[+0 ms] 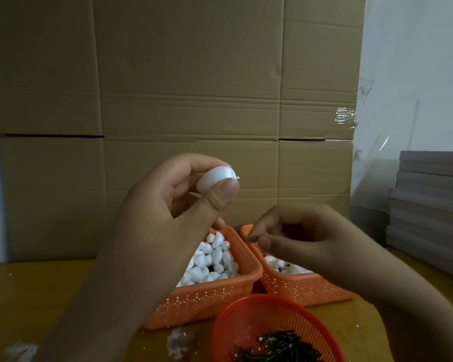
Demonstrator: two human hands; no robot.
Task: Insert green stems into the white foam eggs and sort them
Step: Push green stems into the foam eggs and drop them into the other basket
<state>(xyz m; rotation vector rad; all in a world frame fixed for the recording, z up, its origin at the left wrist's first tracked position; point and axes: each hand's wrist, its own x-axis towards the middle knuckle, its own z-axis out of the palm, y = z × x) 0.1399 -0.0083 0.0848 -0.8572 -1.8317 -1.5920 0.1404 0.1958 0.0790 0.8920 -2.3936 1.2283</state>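
Your left hand (173, 205) pinched one smooth white foam egg (216, 178) between thumb and curled fingers, lifted above the baskets, a small nub at its right end. Your right hand (306, 241) sat lower and to the right, thumb and forefinger closed on a thin green stem (252, 238) whose tip just showed. Under your left hand stood a rectangular orange basket (212, 299) of perforated plastic, heaped with plain matte foam eggs (215, 259), too many to count. Just beside it, a second orange basket (304, 288) of the same make held more white eggs (283, 266), some with dark bits among them. Nearest you, a round red mesh basket (267, 314) held a pile of short dark green stems (280, 346). All three stood on the wooden desk (50, 296), before a corrugated cardboard wall (183, 87). Flat grey boards (429, 212) lay stacked at right.
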